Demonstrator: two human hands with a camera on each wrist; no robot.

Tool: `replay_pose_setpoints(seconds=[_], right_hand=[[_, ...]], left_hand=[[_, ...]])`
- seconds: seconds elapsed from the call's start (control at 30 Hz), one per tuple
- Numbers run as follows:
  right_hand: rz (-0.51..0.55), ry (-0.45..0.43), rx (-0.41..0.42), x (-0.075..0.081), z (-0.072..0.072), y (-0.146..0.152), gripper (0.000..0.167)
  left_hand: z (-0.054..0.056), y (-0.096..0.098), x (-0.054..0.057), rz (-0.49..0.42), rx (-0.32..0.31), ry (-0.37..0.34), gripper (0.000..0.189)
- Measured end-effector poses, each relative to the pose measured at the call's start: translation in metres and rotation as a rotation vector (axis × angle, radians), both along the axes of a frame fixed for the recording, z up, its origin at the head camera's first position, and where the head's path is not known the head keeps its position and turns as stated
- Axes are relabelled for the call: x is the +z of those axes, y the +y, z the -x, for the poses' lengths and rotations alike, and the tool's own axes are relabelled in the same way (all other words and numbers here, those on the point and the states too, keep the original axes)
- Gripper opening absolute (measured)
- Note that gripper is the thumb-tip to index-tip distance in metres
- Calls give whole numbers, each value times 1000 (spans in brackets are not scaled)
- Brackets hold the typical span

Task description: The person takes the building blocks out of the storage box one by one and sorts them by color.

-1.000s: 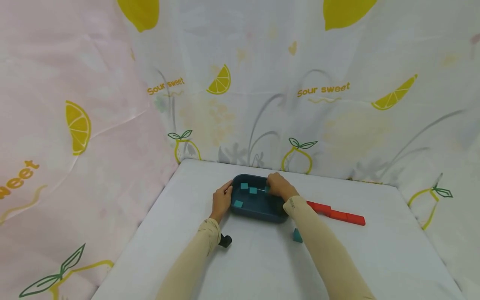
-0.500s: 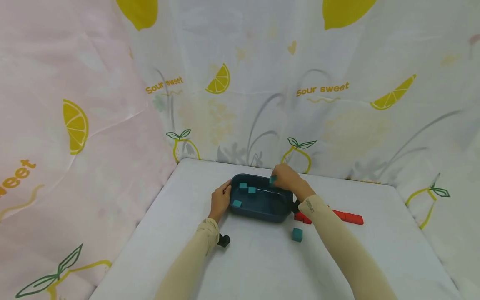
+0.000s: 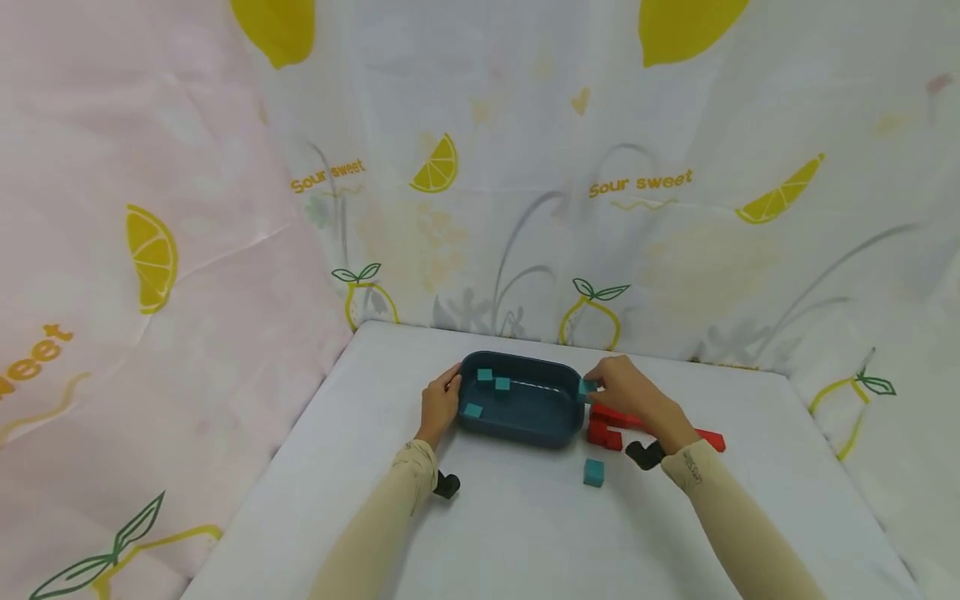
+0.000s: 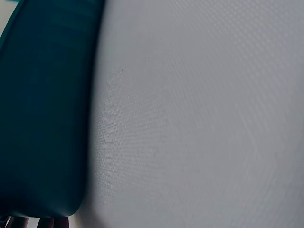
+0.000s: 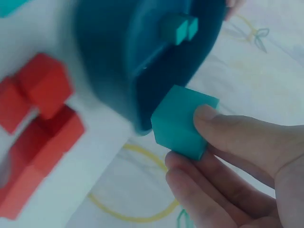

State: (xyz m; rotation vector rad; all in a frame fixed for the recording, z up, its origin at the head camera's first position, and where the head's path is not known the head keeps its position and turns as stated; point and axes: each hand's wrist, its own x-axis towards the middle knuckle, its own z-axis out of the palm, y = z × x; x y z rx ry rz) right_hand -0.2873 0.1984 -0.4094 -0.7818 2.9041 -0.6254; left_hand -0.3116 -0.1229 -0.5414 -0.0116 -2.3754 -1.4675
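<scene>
My left hand [image 3: 438,406] grips the left end of a dark blue tray [image 3: 517,433]; in the left wrist view only dark fingertips [image 4: 46,222] show past the tray's end. Several teal cubes [image 3: 502,384] lie inside the tray, towards its left half. Just past the tray's right rim, my right hand [image 3: 633,392] pinches another teal cube [image 5: 178,121] between thumb and fingers. Close below that hand lie several red blocks [image 5: 45,85], partly hidden by it in the head view.
A loose teal cube [image 3: 593,472] sits on the white table [image 3: 517,533] in front of the tray's right end. Black wrist devices [image 3: 645,455] hang at both wrists. Lemon-printed cloth walls [image 3: 480,250] stand behind and to the left.
My right hand has lifted a teal cube from the tray and carried it over the rim to the right. More red blocks are uncovered. The left hand stays at the tray.
</scene>
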Motion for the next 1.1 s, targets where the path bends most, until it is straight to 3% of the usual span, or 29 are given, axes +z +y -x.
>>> replay_pose_setpoints(seconds=[0.23,0.43,0.7,1.1], right_hand=[[22,-31,-35,-17,-31,25,25],[45,-56,-45,-34,-51,33,25],[83,-75,-63,-51,-67,36,27],[61,-72,-115,-58,-82,39,27]], left_hand=[[2,0,-1,21,20,14,31],[2,-1,0,11,-4,4,33],[0,0,2,2,-14,-2,33],[-1,1,3,7,-5,-20,34]])
